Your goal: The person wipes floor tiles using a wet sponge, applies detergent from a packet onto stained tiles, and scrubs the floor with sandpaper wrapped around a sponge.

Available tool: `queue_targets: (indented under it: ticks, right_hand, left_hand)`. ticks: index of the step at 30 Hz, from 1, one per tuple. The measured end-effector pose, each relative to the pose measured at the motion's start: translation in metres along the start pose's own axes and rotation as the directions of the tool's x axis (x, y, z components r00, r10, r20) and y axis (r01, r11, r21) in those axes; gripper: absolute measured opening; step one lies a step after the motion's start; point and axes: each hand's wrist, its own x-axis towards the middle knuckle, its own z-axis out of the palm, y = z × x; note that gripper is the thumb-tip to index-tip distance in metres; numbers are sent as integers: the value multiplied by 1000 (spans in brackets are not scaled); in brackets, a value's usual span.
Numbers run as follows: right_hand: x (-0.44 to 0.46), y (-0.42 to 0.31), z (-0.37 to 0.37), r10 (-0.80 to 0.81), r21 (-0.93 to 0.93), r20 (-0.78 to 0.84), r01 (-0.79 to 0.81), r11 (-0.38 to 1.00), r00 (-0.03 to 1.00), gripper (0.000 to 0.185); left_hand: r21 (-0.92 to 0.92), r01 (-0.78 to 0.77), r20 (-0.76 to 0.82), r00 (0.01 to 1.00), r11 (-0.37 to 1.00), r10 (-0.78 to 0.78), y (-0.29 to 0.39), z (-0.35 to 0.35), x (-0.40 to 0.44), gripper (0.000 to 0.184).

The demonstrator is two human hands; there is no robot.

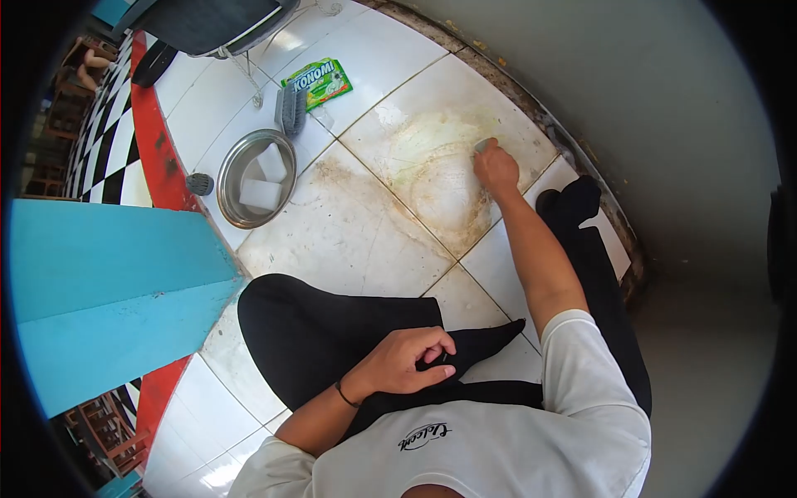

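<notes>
My right hand (498, 170) reaches forward, closed and pressed to the white floor tile (374, 124). A small grey-green pad (481, 145) shows at its fingertips, mostly hidden by the hand. Around it spreads a wet, yellowish-brown stain (440, 178). My left hand (411, 361) rests on my black trouser leg, fingers loosely bent and thumb apart, with nothing seen in it. To the left stands a round metal bowl (222, 192) holding two white blocks, which look like sponges (261, 194). Beside it lie a grey scrubbing brush (290, 110) and a green packet (318, 84) marked "KONOMI".
A dark scouring ball (199, 183) sits left of the bowl, near the red floor edge (162, 158). A blue pillar (116, 274) stands at the left, a grey wall (631, 100) at the right. Dark furniture (195, 25) is at the top.
</notes>
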Motion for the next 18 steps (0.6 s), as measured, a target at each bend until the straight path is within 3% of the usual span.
queue_targets:
  ticks: [3,6,7,8,10,11,13,14,15,18]
  right_hand:
    - [11,9,-9,88,-10,-16,-88,996,996,40]
    - [-19,-38,0,14,70,34,-16,997,999,43]
    - [-33,-61,10,-79,74,48,75,994,996,42]
    - [-52,-85,21,-165,76,60,160,984,984,42]
    - [-84,-126,32,-307,84,163,296,951,938,40]
    - [-89,-127,28,-302,81,171,293,953,938,40]
    - [-91,-126,21,-297,68,194,289,955,935,40]
    - [-86,-113,18,-213,25,151,211,977,965,40]
    - [-77,-92,13,-128,-14,103,130,991,986,41]
    - [-53,-13,3,157,-144,-44,-162,976,987,44]
  left_hand:
    - [-10,-79,22,997,997,79,22,4,4,23]
    - [144,-104,81,992,984,93,12,-2,13,22]
    - [255,-139,135,985,957,107,4,-7,17,27]
    - [360,-111,308,951,926,-6,-6,-13,24,30]
    - [555,-122,567,780,823,-267,-23,-25,43,37]
    - [627,-169,662,629,760,-407,-22,-31,58,48]
    - [630,-257,726,530,732,-438,-41,-35,79,52]
    - [625,-301,752,479,720,-452,-57,-34,86,53]
    - [571,-261,776,482,778,-407,-87,-28,90,54]
    - [624,-215,729,508,751,-460,-85,-40,94,54]
